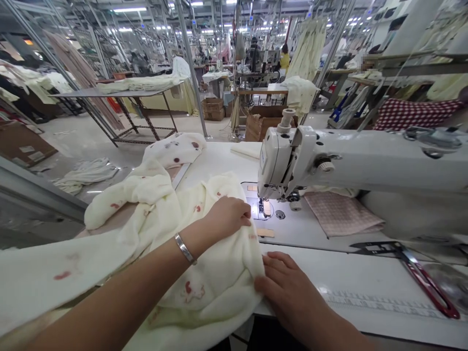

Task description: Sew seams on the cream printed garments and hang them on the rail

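A pale cream fleece garment (219,263) with small red and pink prints spreads over the left of the sewing table and hangs off its front edge. My left hand (230,217) is closed on the garment's upper right edge, fingers curled over the cloth. Lower down the same edge, my right hand (283,278) pinches the fabric between thumb and fingers. Just right of the cloth stands a white sewing machine (281,161). Its lit presser foot (261,208) is a short way from my left hand, with no cloth under it.
Thread snips (376,247) and a red-handled tool (427,282) lie at the right. A pink checked cloth (341,212) sits under the machine arm. A ruler strip (380,302) marks the table front. Behind are a cardboard box (261,122) and a metal-legged table (84,92).
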{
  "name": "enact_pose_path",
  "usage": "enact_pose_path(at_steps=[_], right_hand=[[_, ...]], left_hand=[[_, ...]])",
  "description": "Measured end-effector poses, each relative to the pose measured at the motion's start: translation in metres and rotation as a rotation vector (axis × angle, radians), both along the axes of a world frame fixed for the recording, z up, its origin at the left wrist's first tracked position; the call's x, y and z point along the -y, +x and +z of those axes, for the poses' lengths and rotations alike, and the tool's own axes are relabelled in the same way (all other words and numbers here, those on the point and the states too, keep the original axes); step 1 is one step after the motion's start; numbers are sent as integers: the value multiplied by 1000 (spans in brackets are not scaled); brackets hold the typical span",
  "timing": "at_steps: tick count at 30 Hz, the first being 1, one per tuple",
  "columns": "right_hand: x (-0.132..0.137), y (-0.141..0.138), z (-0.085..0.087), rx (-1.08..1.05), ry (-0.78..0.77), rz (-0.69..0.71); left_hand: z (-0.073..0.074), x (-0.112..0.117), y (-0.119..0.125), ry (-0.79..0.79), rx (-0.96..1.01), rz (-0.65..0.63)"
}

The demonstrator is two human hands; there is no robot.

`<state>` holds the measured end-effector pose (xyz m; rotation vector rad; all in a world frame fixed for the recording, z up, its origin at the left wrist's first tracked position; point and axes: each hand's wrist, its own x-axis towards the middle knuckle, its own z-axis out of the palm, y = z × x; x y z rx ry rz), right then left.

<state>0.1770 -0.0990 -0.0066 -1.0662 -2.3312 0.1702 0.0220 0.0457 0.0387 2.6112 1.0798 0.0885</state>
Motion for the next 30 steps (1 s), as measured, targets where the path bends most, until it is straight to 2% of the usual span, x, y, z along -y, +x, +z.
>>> enact_pose_path(at_steps=[5, 9, 19, 26, 30], right_hand=[[-7, 5, 1, 51, 92, -4], [-13, 9, -1, 55, 106, 36], [3, 8, -2, 13, 105, 144], [-4, 5, 1, -16, -19, 157], [-5, 5, 3, -43, -10, 141]], left_hand=[[-2, 1, 1, 1, 9, -17], [0, 3, -3, -13, 25, -35], [9, 5, -7, -73, 10, -103], [4, 6, 3, 76, -37, -49], [4, 11, 13, 174, -98, -9]])
